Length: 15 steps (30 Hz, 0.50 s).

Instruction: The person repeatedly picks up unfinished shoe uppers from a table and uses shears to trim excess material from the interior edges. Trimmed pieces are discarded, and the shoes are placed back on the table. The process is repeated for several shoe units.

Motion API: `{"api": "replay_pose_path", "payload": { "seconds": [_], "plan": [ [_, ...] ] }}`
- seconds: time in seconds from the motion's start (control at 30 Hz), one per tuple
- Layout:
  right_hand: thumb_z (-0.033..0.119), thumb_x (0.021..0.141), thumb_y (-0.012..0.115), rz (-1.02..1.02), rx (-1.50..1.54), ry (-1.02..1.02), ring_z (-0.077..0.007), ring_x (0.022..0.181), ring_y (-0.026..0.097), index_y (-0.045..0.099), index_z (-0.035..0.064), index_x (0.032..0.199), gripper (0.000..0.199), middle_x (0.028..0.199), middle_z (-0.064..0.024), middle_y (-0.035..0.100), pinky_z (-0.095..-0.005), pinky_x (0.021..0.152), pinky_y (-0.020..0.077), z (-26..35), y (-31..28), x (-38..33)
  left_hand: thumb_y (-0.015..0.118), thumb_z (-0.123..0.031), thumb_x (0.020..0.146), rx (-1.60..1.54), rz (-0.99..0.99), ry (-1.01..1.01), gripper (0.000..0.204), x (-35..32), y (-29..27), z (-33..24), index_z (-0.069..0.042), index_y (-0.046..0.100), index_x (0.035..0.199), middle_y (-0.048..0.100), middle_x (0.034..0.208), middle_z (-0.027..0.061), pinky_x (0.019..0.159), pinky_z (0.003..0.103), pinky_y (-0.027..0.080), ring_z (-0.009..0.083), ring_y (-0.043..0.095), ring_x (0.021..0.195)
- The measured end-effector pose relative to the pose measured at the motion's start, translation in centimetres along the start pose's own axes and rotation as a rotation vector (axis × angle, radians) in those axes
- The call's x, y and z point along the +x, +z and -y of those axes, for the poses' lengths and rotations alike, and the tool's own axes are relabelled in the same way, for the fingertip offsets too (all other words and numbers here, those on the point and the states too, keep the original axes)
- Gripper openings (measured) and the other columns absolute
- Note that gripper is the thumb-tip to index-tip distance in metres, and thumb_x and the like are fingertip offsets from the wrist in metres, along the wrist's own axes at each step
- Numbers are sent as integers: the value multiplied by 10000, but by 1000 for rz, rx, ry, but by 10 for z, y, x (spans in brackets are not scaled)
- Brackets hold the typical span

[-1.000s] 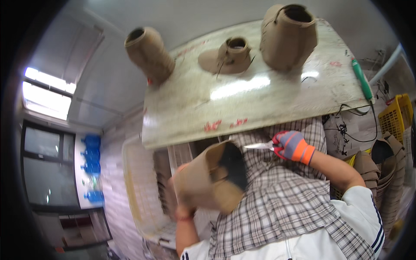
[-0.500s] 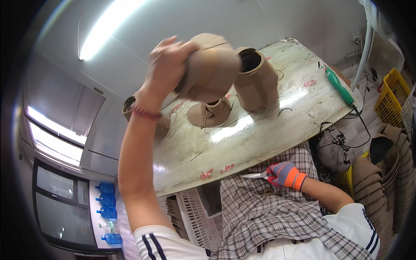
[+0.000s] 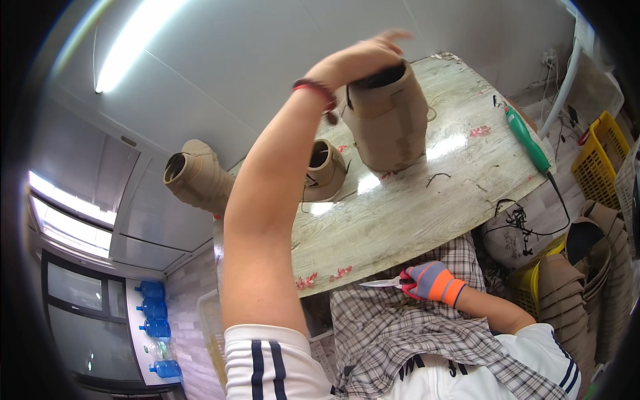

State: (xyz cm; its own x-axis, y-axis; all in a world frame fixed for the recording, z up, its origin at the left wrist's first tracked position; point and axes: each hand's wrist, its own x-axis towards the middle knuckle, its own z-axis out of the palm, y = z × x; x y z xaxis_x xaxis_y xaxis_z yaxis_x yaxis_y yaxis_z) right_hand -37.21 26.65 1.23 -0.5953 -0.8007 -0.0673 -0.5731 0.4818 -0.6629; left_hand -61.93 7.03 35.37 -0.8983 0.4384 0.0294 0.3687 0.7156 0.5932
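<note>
My left hand (image 3: 381, 52), bare and with a dark red bracelet at the wrist, is at the top opening of a tall tan shoe upper (image 3: 388, 127) on the table. Its fingers are stretched out, partly blurred, and I see nothing held in them. My right hand (image 3: 427, 281), in a grey and orange glove, is closed on red-handled scissors (image 3: 383, 283), blades pointing left over my checked apron (image 3: 373, 320). A smaller tan upper with laces (image 3: 328, 172) stands beside my left forearm, which partly hides it. Farther left, another tan upper (image 3: 200, 179) leans over.
A green corded hand tool (image 3: 527, 139) lies on the right side of the worn table (image 3: 373, 233). Dark thread scraps lie near it. Stacked tan pieces (image 3: 567, 293) and yellow baskets (image 3: 600, 152) stand at the right. Blue water bottles (image 3: 155, 310) line the left.
My left hand has moved right and no longer carries the tan upper it held in the air. The view has shifted. My right hand keeps the scissors in nearly the same place.
</note>
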Motion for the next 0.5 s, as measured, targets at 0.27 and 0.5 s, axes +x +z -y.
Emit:
{"api": "replay_pose_path", "payload": {
  "seconds": [0.27,0.5],
  "plan": [
    [374,827,735,15,-26,-45,-306,752,700,710,89,980,324,832,-109,729,-401,656,553,17,7,1,650,-148,790,188,-366,-752,648,-168,59,250,-112,508,1422,521,1411,194,1104,485,401,385,484,1318],
    [357,829,735,32,-112,-44,-309,738,695,708,102,968,291,802,-114,718,-406,655,548,17,-1,-2,737,-197,817,554,-516,-612,298,-193,87,212,-134,700,1106,680,1125,130,923,443,492,343,631,1083]
  ]
}}
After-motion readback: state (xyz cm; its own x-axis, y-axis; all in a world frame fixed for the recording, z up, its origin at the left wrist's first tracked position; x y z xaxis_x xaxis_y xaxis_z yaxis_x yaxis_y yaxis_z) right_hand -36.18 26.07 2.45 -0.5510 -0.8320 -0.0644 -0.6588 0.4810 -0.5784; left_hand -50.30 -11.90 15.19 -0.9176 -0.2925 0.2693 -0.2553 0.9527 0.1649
